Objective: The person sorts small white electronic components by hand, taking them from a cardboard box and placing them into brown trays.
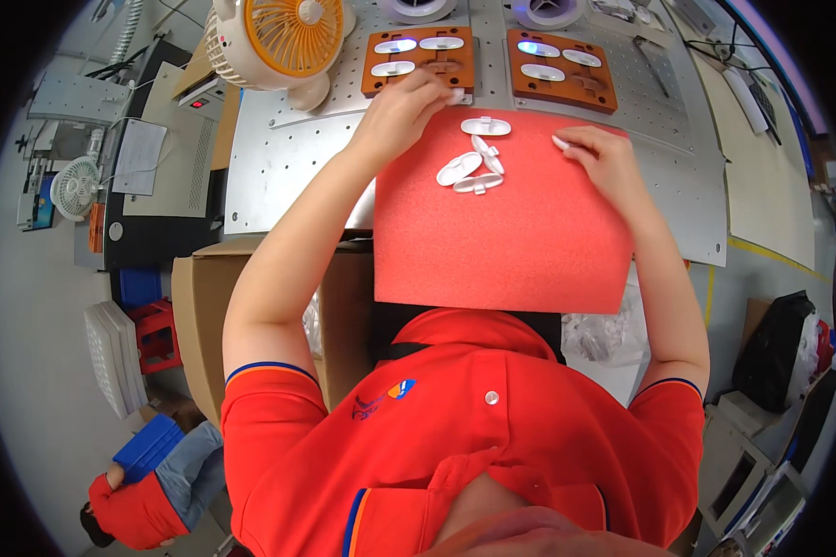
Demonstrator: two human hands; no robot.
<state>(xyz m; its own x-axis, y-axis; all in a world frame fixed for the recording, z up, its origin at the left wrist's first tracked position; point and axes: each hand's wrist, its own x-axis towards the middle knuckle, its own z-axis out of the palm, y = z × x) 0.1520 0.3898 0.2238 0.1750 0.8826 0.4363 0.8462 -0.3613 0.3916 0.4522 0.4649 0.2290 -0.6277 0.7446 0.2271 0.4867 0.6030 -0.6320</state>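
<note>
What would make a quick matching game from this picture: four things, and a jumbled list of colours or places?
1. Fan
2. Foam sheet
3. Left hand
4. Right hand

A. At the foam sheet's right side
B. White, with an orange front
C. By the left brown block's near edge
D. Red

Pairs: 1-B, 2-D, 3-C, 4-A

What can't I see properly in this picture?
All in the head view:
White bit at the right hand: too small to identify.
Left brown block's lower edge: partly covered by the left hand.
Cardboard box's inside: mostly hidden by the left arm.
Left ring-shaped fixture: cut off by the upper edge.
</note>
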